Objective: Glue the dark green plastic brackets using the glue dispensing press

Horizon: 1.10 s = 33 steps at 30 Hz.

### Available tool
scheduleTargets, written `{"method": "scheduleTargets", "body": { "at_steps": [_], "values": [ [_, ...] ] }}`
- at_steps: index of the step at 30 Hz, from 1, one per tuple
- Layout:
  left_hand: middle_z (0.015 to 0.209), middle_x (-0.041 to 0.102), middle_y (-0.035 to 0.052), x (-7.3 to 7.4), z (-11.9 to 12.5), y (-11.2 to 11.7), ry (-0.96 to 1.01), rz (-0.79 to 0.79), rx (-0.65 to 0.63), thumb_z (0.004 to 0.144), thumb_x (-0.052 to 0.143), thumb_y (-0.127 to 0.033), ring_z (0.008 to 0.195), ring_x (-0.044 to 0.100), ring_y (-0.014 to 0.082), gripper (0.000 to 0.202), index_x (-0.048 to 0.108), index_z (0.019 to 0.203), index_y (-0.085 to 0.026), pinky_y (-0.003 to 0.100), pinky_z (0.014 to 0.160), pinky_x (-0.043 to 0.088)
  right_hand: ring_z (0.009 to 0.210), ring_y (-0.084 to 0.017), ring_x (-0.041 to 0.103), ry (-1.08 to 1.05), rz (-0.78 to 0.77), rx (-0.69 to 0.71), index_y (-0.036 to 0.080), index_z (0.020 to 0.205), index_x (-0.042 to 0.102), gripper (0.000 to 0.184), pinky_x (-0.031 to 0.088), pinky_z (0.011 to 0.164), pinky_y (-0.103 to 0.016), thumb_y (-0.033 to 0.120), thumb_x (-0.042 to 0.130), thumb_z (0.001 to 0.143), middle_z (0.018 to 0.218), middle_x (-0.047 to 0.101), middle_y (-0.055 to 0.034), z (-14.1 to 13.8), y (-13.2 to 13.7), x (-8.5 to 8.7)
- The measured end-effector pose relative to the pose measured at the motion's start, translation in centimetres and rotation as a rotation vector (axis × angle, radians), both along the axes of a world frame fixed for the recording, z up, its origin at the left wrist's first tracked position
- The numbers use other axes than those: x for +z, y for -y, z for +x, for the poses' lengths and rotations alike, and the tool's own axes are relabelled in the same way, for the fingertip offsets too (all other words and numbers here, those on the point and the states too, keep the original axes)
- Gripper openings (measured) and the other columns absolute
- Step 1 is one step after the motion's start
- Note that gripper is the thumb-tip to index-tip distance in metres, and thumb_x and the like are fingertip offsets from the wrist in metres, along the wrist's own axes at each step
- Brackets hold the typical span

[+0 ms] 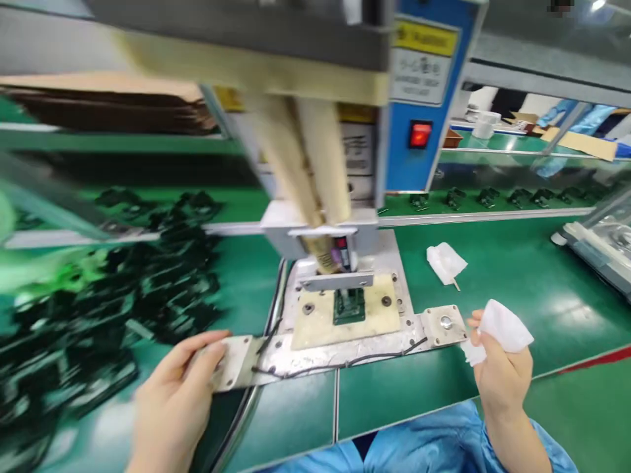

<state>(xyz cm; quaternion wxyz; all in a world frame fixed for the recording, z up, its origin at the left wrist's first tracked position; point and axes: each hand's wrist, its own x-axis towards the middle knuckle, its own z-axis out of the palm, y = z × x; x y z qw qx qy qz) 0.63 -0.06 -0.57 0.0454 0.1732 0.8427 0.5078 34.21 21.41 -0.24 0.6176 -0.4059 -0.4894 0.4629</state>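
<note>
My left hand (177,387) has its fingers and thumb curled round the left end of a metal button plate (239,361) on the press base. If there is a button under those fingers, it is hidden. A crumpled white wipe (505,325) is pinched in my right hand (505,371), just beside the right button plate (444,326) and its round silver button. Between my hands, a small dark green part (349,307) sits on the pale fixture plate (315,325), directly under the press head (338,281).
Many dark parts (167,289) lie piled on the left, blurred. Another white wipe with a thin stick (445,263) lies on the green bench at right. The blue control box (419,98) has a lit red switch. Black cables run along the base. A clear-topped device (601,243) stands far right.
</note>
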Motion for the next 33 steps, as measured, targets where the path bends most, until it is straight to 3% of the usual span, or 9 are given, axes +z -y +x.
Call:
{"method": "scheduleTargets", "body": {
  "at_steps": [6, 11, 14, 16, 18, 20, 22, 29, 33],
  "values": [
    [0.081, 0.063, -0.0005, 0.3, 1.3, -0.6, 0.06, 0.116, -0.054, 0.081, 0.064, -0.04, 0.071, 0.053, 0.0154, 0.029, 0.067, 0.096, -0.017, 0.023, 0.062, 0.039, 0.058, -0.017, 0.052, 0.364, 0.284, -0.203, 0.017, 0.063, 0.063, 0.01, 0.04, 0.054, -0.029, 0.014, 0.056, 0.07, 0.064, 0.056, -0.0015, 0.3, 0.0, -0.4],
    [0.097, 0.062, 0.0056, 1.6, 3.0, -0.6, -0.407, 0.153, -0.072, 0.088, 0.059, -0.024, 0.096, 0.058, 0.0196, 0.011, 0.064, 0.09, -0.015, 0.031, 0.09, 0.044, 0.047, -0.011, 0.035, 0.228, 0.078, -0.247, 0.021, 0.056, 0.046, 0.029, 0.029, 0.042, -0.025, 0.022, 0.07, 0.072, 0.052, 0.039, 0.0048, -0.2, -1.2, -1.3],
    [0.098, 0.061, 0.0064, 4.1, 4.5, -1.7, -0.536, 0.175, -0.319, 0.091, 0.059, -0.019, 0.096, 0.058, 0.0185, 0.008, 0.063, 0.096, -0.015, 0.032, 0.09, 0.045, 0.06, -0.019, 0.055, 0.312, 0.035, -0.246, 0.017, 0.069, 0.06, 0.022, 0.048, 0.054, -0.031, 0.033, 0.073, 0.077, 0.065, 0.056, -0.0014, 0.1, -1.6, -2.1],
    [0.107, 0.061, 0.0077, 5.6, 5.0, -3.3, -0.474, 0.134, -0.534, 0.091, 0.061, -0.024, 0.101, 0.058, 0.0191, 0.022, 0.06, 0.11, -0.015, 0.031, 0.092, 0.046, 0.084, -0.03, 0.065, 0.351, 0.033, -0.266, 0.011, 0.088, 0.069, 0.031, 0.055, 0.078, -0.043, 0.04, 0.075, 0.078, 0.087, 0.067, -0.0099, 0.4, -1.7, -2.7],
    [0.124, 0.058, 0.0102, 6.3, 5.0, -5.4, -0.329, 0.054, -0.708, 0.087, 0.069, -0.036, 0.113, 0.056, 0.0232, 0.049, 0.052, 0.128, -0.016, 0.035, 0.099, 0.046, 0.1, -0.036, 0.064, 0.357, 0.018, -0.269, 0.006, 0.103, 0.07, 0.046, 0.05, 0.094, -0.051, 0.044, 0.076, 0.077, 0.105, 0.068, -0.016, 0.7, -1.7, -3.3],
    [0.139, 0.05, 0.0119, 6.4, 4.6, -7.7, -0.132, -0.036, -0.815, 0.075, 0.079, -0.045, 0.124, 0.051, 0.0292, 0.079, 0.042, 0.139, -0.018, 0.042, 0.106, 0.044, 0.104, -0.038, 0.064, 0.346, 0.014, -0.275, 0.004, 0.108, 0.069, 0.054, 0.048, 0.098, -0.054, 0.047, 0.077, 0.077, 0.11, 0.068, -0.0179, 0.8, -1.7, -3.6],
    [0.143, 0.046, 0.0131, 6.0, 4.2, -9.6, 0.043, -0.085, -0.871, 0.065, 0.085, -0.047, 0.128, 0.048, 0.0334, 0.092, 0.039, 0.141, -0.019, 0.048, 0.11, 0.041, 0.103, -0.038, 0.064, 0.332, 0.023, -0.281, 0.004, 0.107, 0.07, 0.055, 0.05, 0.096, -0.054, 0.048, 0.078, 0.076, 0.108, 0.069, -0.0171, 0.8, -1.6, -3.7],
    [0.12, 0.062, 0.0118, 6.2, 4.0, -11.7, 0.376, 0.082, -0.973, 0.069, 0.084, -0.042, 0.116, 0.058, 0.0281, 0.059, 0.058, 0.115, -0.016, 0.047, 0.111, 0.041, 0.1, -0.036, 0.066, 0.321, 0.019, -0.262, 0.005, 0.105, 0.072, 0.048, 0.051, 0.094, -0.053, 0.043, 0.078, 0.077, 0.106, 0.07, -0.0162, 0.5, -1.5, -3.5],
    [0.087, 0.064, 0.005, 7.9, 4.5, -11.3, 0.536, -0.032, -0.875, 0.063, 0.087, -0.048, 0.082, 0.062, 0.02, 0.051, 0.064, 0.095, -0.015, 0.032, 0.08, 0.053, 0.099, -0.036, 0.066, 0.316, 0.006, -0.268, 0.004, 0.105, 0.072, 0.048, 0.051, 0.092, -0.053, 0.042, 0.078, 0.077, 0.105, 0.07, -0.0164, 0.4, -1.3, -3.2]
  ]
}}
